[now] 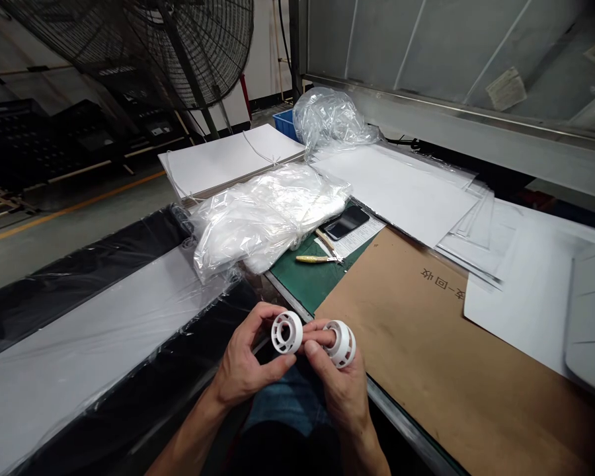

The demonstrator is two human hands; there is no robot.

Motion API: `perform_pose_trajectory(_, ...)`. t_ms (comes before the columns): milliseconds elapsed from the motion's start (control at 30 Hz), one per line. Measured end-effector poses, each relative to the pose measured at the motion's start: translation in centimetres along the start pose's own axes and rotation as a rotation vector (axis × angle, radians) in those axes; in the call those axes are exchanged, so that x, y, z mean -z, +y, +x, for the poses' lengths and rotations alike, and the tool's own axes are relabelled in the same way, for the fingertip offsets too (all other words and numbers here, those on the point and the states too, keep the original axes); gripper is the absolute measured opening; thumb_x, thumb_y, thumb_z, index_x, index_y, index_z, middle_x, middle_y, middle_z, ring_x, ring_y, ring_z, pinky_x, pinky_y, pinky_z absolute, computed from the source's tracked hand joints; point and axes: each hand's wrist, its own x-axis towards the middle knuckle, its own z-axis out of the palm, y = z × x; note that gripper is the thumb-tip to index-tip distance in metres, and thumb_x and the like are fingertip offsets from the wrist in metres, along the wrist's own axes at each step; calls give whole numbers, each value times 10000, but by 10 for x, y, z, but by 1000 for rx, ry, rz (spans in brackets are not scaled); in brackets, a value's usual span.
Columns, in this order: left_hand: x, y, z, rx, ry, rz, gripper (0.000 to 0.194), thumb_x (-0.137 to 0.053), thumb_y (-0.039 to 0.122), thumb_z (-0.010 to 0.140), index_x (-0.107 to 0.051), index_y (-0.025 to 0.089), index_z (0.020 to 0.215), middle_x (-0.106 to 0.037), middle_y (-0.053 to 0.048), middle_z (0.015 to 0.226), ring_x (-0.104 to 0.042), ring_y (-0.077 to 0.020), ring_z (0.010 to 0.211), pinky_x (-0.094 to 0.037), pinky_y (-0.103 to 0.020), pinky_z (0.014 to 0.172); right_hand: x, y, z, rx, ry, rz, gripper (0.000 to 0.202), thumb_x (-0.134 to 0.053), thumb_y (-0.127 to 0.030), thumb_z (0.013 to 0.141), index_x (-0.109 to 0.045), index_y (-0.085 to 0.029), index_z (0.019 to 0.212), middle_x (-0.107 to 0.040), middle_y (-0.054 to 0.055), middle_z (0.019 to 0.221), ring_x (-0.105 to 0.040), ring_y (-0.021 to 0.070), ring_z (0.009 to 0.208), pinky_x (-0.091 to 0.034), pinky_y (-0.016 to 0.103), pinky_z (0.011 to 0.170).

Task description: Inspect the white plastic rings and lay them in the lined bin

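1 ring (278, 337) is in the left hand (242, 363), 1 other ring (349, 347) around a finger of the right hand (344, 393), both before the table (297, 284); on it, a cardboard sheet (401, 324) lies right of pliers (313, 259), a phone (348, 222) behind them, partly on a paper (361, 239); left of the phone lies a plastic bag (262, 218), and a fan (178, 53) stands behind, far left

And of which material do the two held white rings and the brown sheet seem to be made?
Left-hand ring and right-hand ring: probably moulded plastic, satin finish; evenly white, with smooth edges and regular openings, though coated metal is possible. Brown sheet: likely cardboard, matt; tan, with smudges and printed characters.
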Motion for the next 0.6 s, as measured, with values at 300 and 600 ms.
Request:
perform_pose_trajectory(300,1,-4,-3,-208,94,159,463,-780,167,866,-575,290,1262,-665,-39,1084,-675,-199,971,-558,-326,855,5,5,2,11,-6,-74,149,-742,-335,916,-837,-235,859,-746,73,996,-687,234,931,-555,338,854)
perform_pose_trajectory(600,1,-5,-2,-343,105,246,472,-727,99,894,-563,288,1295,-698,-65,1114,-698,-217,996,-606,-358,849,4,9,1,-3,-8,-70,141,-752,-349,915,-846,-252,875,-745,67,1008,-683,228,944,-550,330,854)
